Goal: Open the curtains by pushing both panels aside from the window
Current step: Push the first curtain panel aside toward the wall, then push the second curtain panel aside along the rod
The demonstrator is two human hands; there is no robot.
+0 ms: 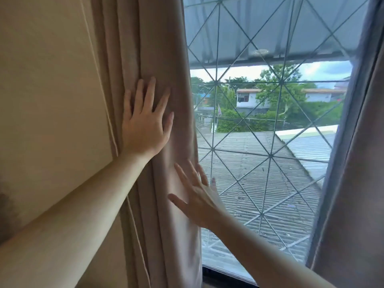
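A cream wall (47, 90) fills the left of the view, and against it the left panel (164, 48) is bunched into folds, with the left hand (143, 123) spread flat on the cloth and the right hand (197, 198) lower down, fingers splayed at the panel's free edge. Beyond them the window (270, 121) with its diamond grille shows rooftops and trees, and the right panel (357, 183) hangs at the far right, partly drawn back. To finish this side well, I would keep both palms flat and sweep the edge toward the wall evenly, so the folds stack rather than spring back.
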